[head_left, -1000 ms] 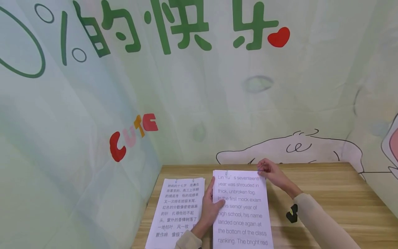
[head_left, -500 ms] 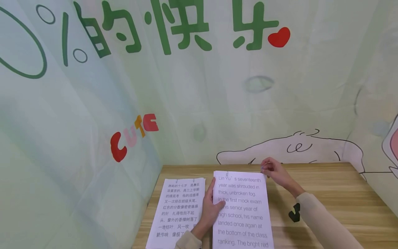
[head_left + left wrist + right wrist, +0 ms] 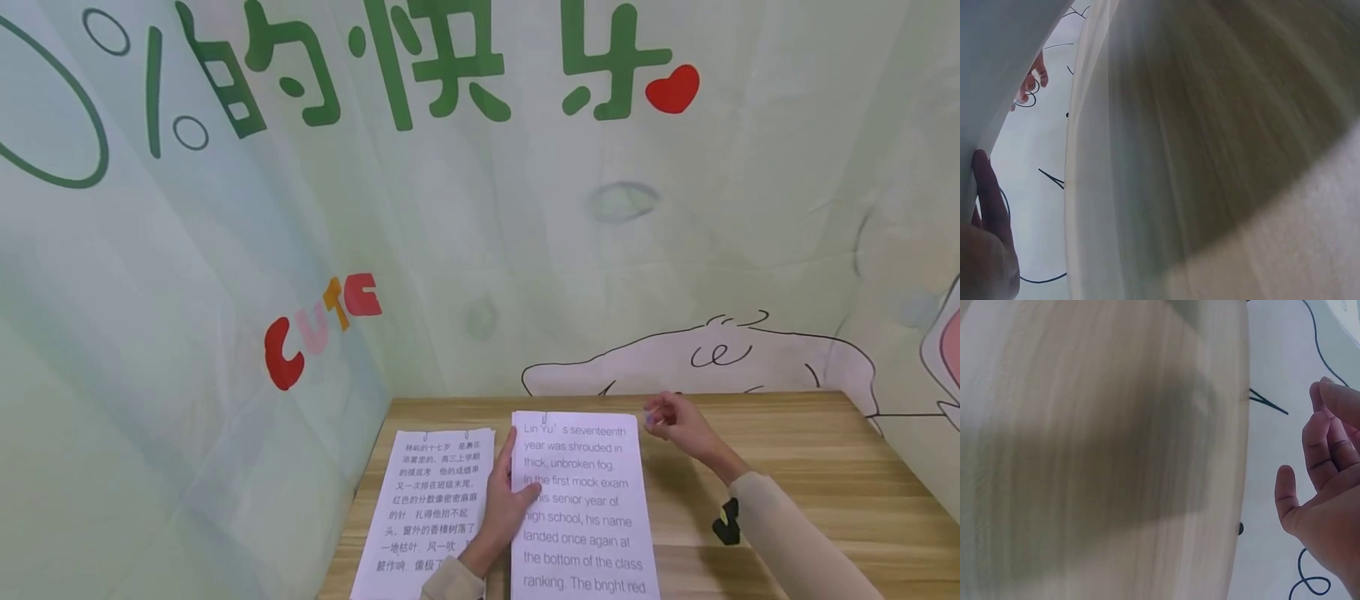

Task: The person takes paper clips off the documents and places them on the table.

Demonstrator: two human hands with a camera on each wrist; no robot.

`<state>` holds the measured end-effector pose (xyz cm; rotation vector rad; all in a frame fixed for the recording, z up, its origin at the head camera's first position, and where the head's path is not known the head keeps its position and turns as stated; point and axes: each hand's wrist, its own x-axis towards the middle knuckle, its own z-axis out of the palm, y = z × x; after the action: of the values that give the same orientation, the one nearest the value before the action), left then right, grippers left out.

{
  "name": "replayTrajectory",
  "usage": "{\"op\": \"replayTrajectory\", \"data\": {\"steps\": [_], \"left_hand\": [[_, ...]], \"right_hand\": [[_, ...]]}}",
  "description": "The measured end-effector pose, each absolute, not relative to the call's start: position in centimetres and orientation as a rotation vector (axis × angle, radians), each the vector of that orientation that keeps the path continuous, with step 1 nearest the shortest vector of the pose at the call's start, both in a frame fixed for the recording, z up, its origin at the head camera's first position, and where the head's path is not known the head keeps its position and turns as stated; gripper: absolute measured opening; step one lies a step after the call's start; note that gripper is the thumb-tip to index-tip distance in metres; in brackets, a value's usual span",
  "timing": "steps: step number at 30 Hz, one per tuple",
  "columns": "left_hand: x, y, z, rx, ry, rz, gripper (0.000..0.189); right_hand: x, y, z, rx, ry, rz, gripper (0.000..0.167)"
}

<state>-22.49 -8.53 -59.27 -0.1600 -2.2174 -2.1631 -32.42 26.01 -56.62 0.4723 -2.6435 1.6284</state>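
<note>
In the head view, my left hand (image 3: 504, 504) grips a stack of printed English sheets (image 3: 581, 508) by its left edge, thumb on the front and fingers along the side. The stack is tilted up from the table, and a paper clip (image 3: 545, 417) sits at its top left. My right hand (image 3: 686, 429) is just right of the stack's top right corner, apart from it. Thumb and index finger pinch a tiny bluish thing, apparently a paper clip (image 3: 648, 413). In the right wrist view, the thumb and index fingertips (image 3: 1325, 384) meet while the little finger stands away.
Left of the stack lies another set of sheets (image 3: 427, 500) with Chinese text and two clips at its top. The wooden table (image 3: 795, 450) ends at a printed cloth backdrop (image 3: 480, 250). A small black item (image 3: 726, 522) shows beside the right sleeve.
My right hand has moved off the stack's top right corner, to the right and slightly down, still pinching the small bluish thing. My left hand keeps its hold on the stack.
</note>
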Motion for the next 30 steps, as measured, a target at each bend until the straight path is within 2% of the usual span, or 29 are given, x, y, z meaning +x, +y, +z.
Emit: {"op": "replayTrajectory", "data": {"steps": [17,24,30], "left_hand": [[-22.8,-8.8,-59.4,-0.168,-2.215,-2.157,0.102],[-22.9,-8.6,-59.4,-0.157,-2.228,-2.143,0.101],[-22.7,-8.5,-59.3,-0.15,-2.238,-2.143,0.101]], "right_hand": [[-30.6,27.4,-60.4,0.407,-2.854,1.521,0.024],[-30.4,27.7,-61.2,0.328,-2.905,1.497,0.025],[-30.1,27.6,-61.6,0.395,-2.927,1.327,0.023]]}}
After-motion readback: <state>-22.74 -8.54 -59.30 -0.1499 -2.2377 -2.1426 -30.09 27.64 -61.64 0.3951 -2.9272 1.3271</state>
